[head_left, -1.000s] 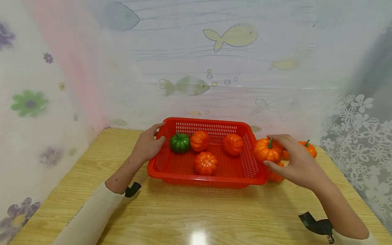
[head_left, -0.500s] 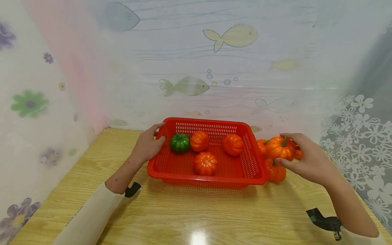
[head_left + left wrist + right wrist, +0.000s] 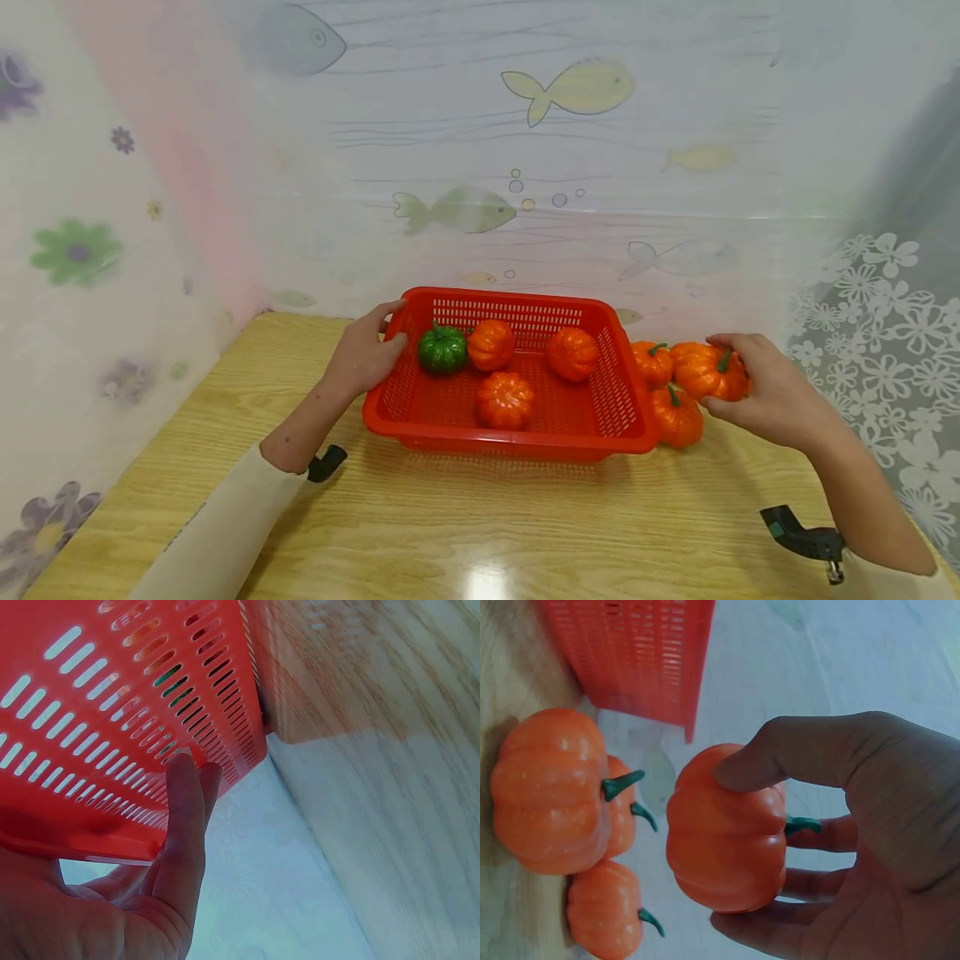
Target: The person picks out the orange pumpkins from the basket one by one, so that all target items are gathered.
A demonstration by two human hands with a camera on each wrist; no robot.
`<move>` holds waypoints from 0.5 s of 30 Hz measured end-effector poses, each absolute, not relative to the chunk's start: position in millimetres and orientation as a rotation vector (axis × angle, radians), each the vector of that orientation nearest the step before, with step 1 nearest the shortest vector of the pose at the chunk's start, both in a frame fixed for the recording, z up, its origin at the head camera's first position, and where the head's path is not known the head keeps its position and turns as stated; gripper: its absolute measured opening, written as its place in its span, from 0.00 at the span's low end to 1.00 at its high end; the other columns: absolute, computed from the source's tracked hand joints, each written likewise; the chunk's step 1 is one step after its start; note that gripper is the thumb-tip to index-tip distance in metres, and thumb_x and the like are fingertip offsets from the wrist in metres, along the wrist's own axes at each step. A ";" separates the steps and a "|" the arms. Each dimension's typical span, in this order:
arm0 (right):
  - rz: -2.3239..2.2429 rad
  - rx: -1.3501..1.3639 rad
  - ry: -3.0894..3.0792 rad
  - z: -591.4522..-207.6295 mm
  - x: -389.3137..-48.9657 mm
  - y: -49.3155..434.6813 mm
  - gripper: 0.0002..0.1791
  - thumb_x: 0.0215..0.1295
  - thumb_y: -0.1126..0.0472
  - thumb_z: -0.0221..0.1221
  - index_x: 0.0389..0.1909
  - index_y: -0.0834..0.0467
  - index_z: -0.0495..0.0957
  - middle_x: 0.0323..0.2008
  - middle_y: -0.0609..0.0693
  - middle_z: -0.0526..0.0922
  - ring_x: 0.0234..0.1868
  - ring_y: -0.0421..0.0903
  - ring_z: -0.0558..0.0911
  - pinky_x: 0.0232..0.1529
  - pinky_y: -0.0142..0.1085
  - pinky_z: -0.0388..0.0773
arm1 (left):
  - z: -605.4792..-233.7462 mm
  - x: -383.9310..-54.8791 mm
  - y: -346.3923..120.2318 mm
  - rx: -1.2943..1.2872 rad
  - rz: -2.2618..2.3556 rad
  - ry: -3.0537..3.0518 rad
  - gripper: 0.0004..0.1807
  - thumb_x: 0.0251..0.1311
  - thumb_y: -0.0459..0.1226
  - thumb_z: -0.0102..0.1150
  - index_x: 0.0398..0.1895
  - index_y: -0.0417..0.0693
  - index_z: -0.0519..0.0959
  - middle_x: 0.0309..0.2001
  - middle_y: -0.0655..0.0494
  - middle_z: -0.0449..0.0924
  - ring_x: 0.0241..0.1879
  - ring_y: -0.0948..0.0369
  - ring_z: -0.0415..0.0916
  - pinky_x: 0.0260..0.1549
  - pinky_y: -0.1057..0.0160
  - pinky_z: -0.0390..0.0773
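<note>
Pinching that orange pumpkin [image 3: 724,840] by its ribbed sides seems right: the right hand [image 3: 772,392] has thumb and fingers around it, right of the red basket [image 3: 510,435] near the loose pumpkins [image 3: 677,417]. Looks like glossy plastic, so probably light, stiff, kinda slick; I'd skip the skinny stem [image 3: 804,825]. Left hand [image 3: 363,354] grips the basket's left rim.

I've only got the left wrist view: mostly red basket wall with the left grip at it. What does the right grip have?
Observer: The right grip holds an orange pumpkin with a green stem.
Operator: I catch some green through the slots. What is it?
Observer: A green pumpkin, inside the red basket toward its left end.
Operator: Anything outside the opposite end?
Observer: Yes, more orange pumpkins, beside the basket's right end.
</note>
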State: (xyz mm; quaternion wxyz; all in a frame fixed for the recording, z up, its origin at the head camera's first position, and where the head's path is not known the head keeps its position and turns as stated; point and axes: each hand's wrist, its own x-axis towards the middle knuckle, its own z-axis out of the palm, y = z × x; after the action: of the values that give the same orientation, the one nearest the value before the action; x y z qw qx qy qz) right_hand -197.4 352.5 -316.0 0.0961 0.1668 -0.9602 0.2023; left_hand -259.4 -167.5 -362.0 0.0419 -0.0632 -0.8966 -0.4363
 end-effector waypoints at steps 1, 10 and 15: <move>0.594 0.486 -2.861 -316.2 -197.7 353.4 0.44 0.54 0.62 0.78 0.69 0.70 0.69 0.61 0.72 0.71 0.52 0.68 0.77 0.49 0.62 0.80 | -362.0 -259.5 -167.4 -0.194 -1.333 -2.744 0.33 0.77 0.41 0.49 0.84 0.53 0.62 0.61 0.38 0.79 0.38 0.50 0.84 0.33 0.58 0.85; 0.544 0.458 -2.944 -319.5 -200.1 363.1 0.42 0.55 0.58 0.78 0.66 0.69 0.71 0.58 0.74 0.71 0.50 0.71 0.78 0.48 0.66 0.79 | -363.0 -260.5 -167.8 -0.199 -1.325 -2.743 0.33 0.77 0.41 0.49 0.83 0.53 0.62 0.61 0.38 0.79 0.37 0.50 0.84 0.33 0.58 0.85; 0.531 0.446 -2.991 -322.9 -202.2 370.1 0.42 0.54 0.58 0.78 0.66 0.68 0.70 0.54 0.73 0.70 0.48 0.68 0.77 0.46 0.64 0.78 | -362.5 -260.0 -168.3 -0.199 -1.324 -2.744 0.33 0.77 0.41 0.49 0.83 0.53 0.62 0.61 0.38 0.79 0.38 0.50 0.84 0.33 0.58 0.85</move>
State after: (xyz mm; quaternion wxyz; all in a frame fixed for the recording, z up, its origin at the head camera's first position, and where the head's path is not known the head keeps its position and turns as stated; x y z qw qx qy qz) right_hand -202.2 370.1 -322.9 0.0359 0.1452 -0.9735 0.1729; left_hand -260.0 -168.3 -362.5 0.0443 -0.0651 -0.8978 -0.4332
